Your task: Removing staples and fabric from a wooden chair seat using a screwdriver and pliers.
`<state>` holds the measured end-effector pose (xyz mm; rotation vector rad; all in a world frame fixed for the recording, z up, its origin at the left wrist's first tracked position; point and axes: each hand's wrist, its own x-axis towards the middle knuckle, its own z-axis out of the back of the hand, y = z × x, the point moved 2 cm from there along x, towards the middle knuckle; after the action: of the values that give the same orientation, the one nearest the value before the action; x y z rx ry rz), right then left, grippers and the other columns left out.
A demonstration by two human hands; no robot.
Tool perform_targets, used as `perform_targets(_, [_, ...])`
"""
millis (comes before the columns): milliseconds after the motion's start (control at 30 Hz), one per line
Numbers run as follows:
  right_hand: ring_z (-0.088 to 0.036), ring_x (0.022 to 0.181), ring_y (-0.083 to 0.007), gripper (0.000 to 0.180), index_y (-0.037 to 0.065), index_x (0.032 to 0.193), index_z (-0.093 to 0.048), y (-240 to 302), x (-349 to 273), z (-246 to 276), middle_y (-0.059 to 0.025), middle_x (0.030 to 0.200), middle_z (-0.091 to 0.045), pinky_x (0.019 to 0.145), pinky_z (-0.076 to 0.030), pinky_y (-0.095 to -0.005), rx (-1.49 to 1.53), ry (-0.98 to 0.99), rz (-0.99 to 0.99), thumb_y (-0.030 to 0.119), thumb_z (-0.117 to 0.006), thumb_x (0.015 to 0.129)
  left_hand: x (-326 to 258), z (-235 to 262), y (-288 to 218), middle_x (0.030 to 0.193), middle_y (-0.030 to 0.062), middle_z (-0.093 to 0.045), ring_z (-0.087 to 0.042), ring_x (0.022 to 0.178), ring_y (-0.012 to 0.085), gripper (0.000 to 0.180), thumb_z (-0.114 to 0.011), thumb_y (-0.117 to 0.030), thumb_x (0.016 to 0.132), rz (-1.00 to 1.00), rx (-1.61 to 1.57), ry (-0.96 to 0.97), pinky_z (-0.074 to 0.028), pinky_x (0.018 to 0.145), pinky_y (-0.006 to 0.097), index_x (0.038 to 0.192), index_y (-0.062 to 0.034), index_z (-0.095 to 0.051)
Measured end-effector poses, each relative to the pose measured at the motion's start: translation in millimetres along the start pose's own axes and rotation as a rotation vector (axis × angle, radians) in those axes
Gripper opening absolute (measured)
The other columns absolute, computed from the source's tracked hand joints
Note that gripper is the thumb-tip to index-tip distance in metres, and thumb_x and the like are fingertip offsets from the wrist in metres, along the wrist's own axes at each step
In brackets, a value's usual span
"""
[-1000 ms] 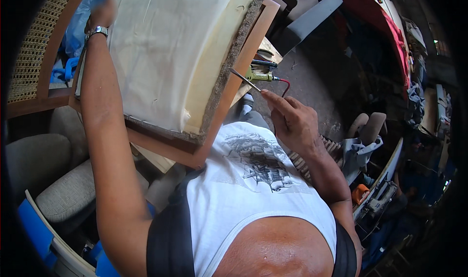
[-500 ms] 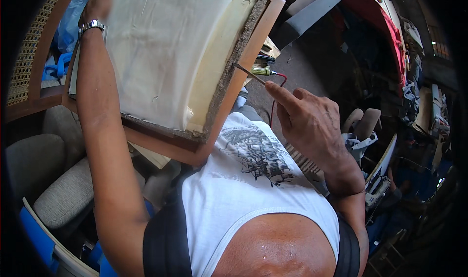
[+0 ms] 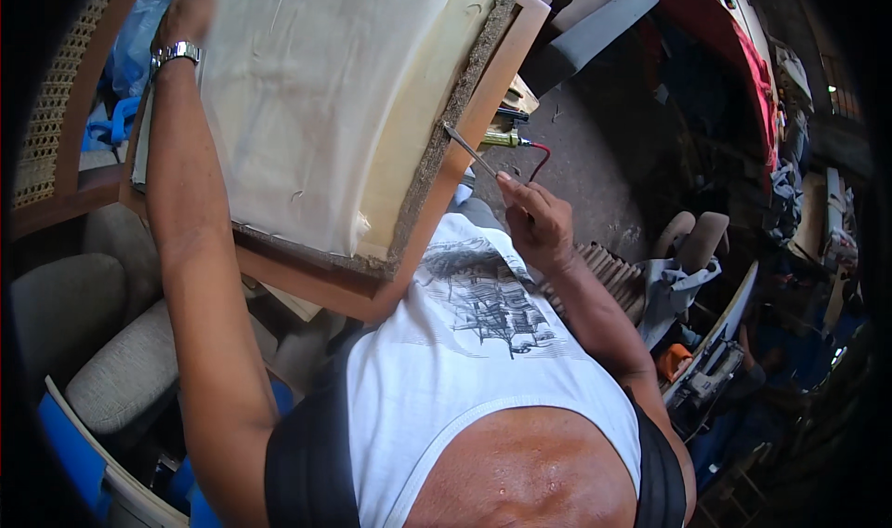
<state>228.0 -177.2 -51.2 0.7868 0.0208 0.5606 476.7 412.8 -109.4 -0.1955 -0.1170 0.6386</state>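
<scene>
A wooden chair frame (image 3: pixel 351 296) lies tilted before me, its padded panel (image 3: pixel 297 110) faced with pale translucent sheeting over yellowish foam. Rough brown fibrous edging (image 3: pixel 423 179) runs along the panel's right side, against the wood. My right hand (image 3: pixel 542 223) is closed round a thin metal screwdriver-like tool (image 3: pixel 476 153), whose tip touches that edging. The handle is hidden inside my fist. At the panel's far left edge is my left hand (image 3: pixel 189 17), below a metal-banded watch (image 3: pixel 177 54) at the wrist; its fingers are blurred and partly cut off.
Woven cane (image 3: pixel 60 82) in a wooden frame stands at the far left, beside blue plastic (image 3: pixel 144 40). Grey cushions (image 3: pixel 130 370) and a blue container (image 3: pixel 70 444) are at lower left. A green tool with a red hose (image 3: pixel 502 138) lies beyond the frame. Cluttered benches line the right.
My right hand has drawn lower and left, turning so the tool slants more steeply, its tip still at the fibrous edging. My left hand stays nearly in place.
</scene>
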Motion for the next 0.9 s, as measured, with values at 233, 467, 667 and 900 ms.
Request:
perform_targets(233, [-0.062, 0.059, -0.0224, 0.049, 0.009, 0.130, -0.067, -23, -6, -17, -0.0080, 0.072, -0.057, 0.052, -0.051, -0.0358, -0.111, -0.009, 0.088, -0.007, -0.065, 0.083, -17, 22, -5, 0.143, 0.0309, -0.055, -0.049, 0.137, 0.0487, 0.087, -0.025, -0.067, 0.098, 0.086, -0.010, -0.008, -0.039, 0.111, 0.055, 0.134, 0.0014, -0.063])
perform_targets(467, [-0.067, 0.065, -0.0263, 0.043, 0.009, 0.130, -0.066, -11, -11, -14, -0.0102, 0.080, -0.063, 0.056, -0.054, -0.0387, -0.040, -0.086, 0.085, -0.001, -0.063, 0.089, -14, 15, 1, 0.144, 0.0313, -0.054, -0.047, 0.138, 0.0504, 0.088, -0.026, -0.069, 0.096, 0.034, -0.037, -0.031, -0.037, 0.113, 0.057, 0.136, 0.0011, -0.063])
perform_targets(667, [-0.066, 0.061, -0.0203, 0.043, 0.011, 0.132, -0.068, 66, -3, 41, -0.0078, 0.075, -0.065, 0.054, -0.053, -0.0362, -0.284, 0.196, -0.081, -0.001, -0.062, 0.091, -23, 22, -1, 0.145, 0.0319, -0.053, -0.048, 0.139, 0.0480, 0.087, -0.027, -0.067, 0.096, 0.004, -0.056, -0.009, -0.038, 0.114, 0.054, 0.136, 0.0021, -0.061])
perform_targets(900, [-0.066, 0.062, -0.0211, 0.039, 0.023, 0.137, -0.063, 96, -2, 47, -0.0048, 0.077, -0.064, 0.052, -0.053, -0.0378, -0.483, 0.300, -0.119, 0.018, -0.063, 0.098, -10, 14, 6, 0.145, 0.0316, -0.053, -0.047, 0.139, 0.0491, 0.087, -0.026, -0.067, 0.097, 0.042, -0.066, -0.009, -0.036, 0.114, 0.055, 0.136, 0.0023, -0.062])
